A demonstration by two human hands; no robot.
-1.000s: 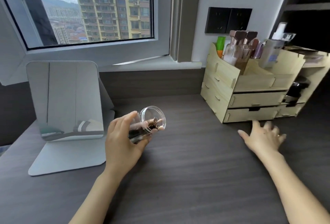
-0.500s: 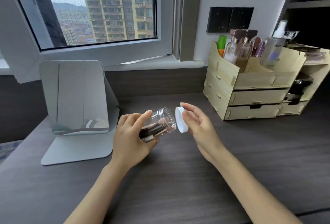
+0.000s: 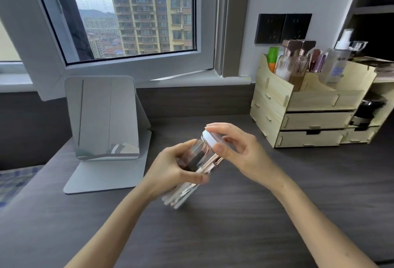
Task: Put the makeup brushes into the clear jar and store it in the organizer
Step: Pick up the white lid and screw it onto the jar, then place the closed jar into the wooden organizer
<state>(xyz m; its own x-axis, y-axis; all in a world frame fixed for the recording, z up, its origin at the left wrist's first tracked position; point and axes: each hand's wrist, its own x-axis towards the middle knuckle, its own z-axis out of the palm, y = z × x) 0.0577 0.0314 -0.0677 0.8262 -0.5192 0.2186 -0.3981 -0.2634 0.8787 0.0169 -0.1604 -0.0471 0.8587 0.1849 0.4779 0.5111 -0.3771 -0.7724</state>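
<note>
My left hand [image 3: 170, 171] grips the clear jar [image 3: 197, 150], held tilted above the dark desk. Rose-gold makeup brushes [image 3: 210, 164] with dark bristles lie inside the jar. A white lid [image 3: 210, 138] sits on the jar's mouth, and the fingers of my right hand [image 3: 236, 150] close around it. The light wooden organizer [image 3: 275, 97] stands at the back right of the desk, well apart from both hands.
A grey folding mirror [image 3: 102, 116] stands at the back left of the desk [image 3: 234, 225]. The organizer's top compartments hold bottles [image 3: 298, 65] and a spray bottle [image 3: 339, 60]. A window and black wall sockets [image 3: 283, 28] are behind.
My right hand picked the white lid up from the desk near the organizer, carried it left and set it on the jar's mouth. The jar has tilted more upright.
</note>
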